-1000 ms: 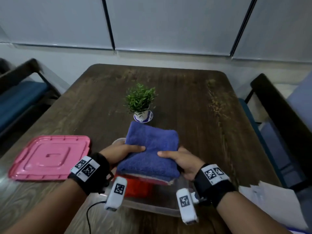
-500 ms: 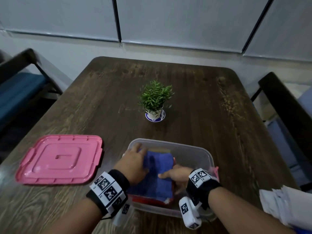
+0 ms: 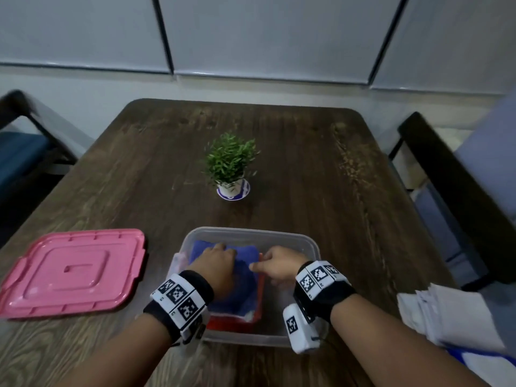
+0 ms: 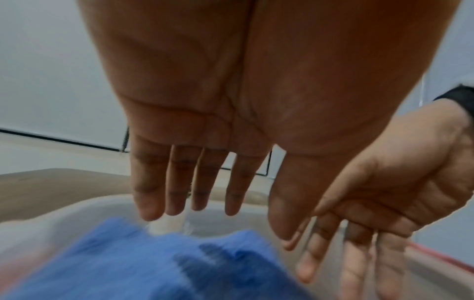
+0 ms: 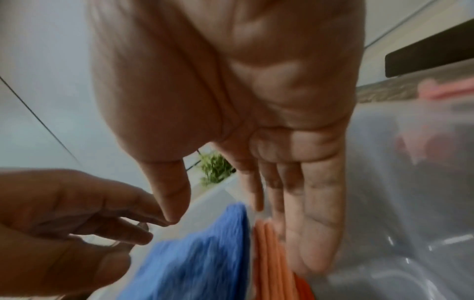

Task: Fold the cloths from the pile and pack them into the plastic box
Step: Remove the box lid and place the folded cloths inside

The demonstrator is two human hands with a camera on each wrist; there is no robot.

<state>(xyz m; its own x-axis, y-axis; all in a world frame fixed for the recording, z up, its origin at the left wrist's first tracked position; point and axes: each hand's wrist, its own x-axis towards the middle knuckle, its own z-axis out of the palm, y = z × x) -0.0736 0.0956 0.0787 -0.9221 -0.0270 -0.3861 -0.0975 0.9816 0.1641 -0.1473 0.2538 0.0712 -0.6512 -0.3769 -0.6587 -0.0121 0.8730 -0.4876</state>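
I see both hands inside the clear box (image 3: 312,247) on the table (image 3: 279,152). My left hand (image 3: 216,268) lies on the blue cloth (image 3: 245,291), which tops an orange one (image 3: 237,324). My right hand (image 3: 280,265) is at the stack's right edge. A pink lid (image 3: 72,272) lies left, a plant (image 3: 230,166) beyond.

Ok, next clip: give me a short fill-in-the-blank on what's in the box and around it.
1. The top cloth in the plastic box is ____ in colour.
2. The lid lying on the table left of the box is ____.
3. Beyond the box stands a small potted ____.
4. Both hands, left and right, are ____ the box.

Missing words: blue; pink; plant; inside
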